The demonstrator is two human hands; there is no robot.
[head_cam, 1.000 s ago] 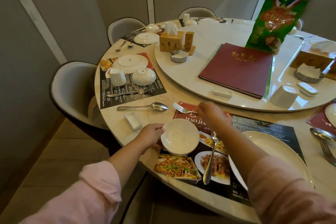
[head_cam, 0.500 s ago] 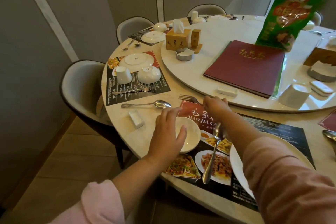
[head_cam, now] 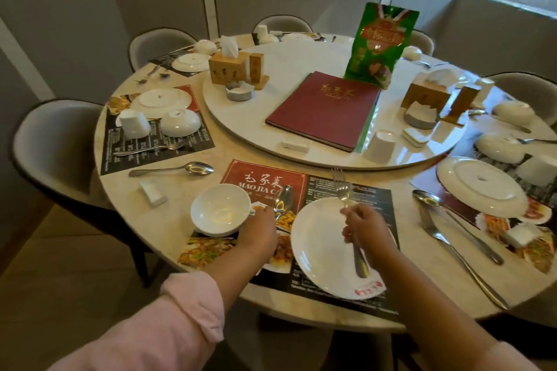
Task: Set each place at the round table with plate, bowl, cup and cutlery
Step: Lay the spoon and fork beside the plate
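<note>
On the menu placemat [head_cam: 355, 190] in front of me, a white bowl [head_cam: 221, 209] stands upright at the left and a white plate [head_cam: 319, 250] lies at the right. My left hand [head_cam: 259, 233] grips the handle of a spoon [head_cam: 284, 201] between them, its bowl end pointing away from me. My right hand [head_cam: 366, 232] holds a fork [head_cam: 342, 187] over the plate, tines pointing at the table's centre. A white cup [head_cam: 380, 146] stands upside down on the turntable [head_cam: 271, 57] beyond.
The turntable carries a red menu book [head_cam: 325, 111], a green bag [head_cam: 381, 42] and wooden tissue boxes [head_cam: 229, 66]. Set places lie left, with a plate [head_cam: 164, 99], and right, with a plate [head_cam: 479, 187]. A loose spoon [head_cam: 180, 168] and a white rest [head_cam: 153, 193] lie left. A grey chair [head_cam: 51, 144] stands close.
My left hand left the bowl and took hold of the spoon. My right hand brought the fork from the placemat's far edge to above the plate. The view swung right.
</note>
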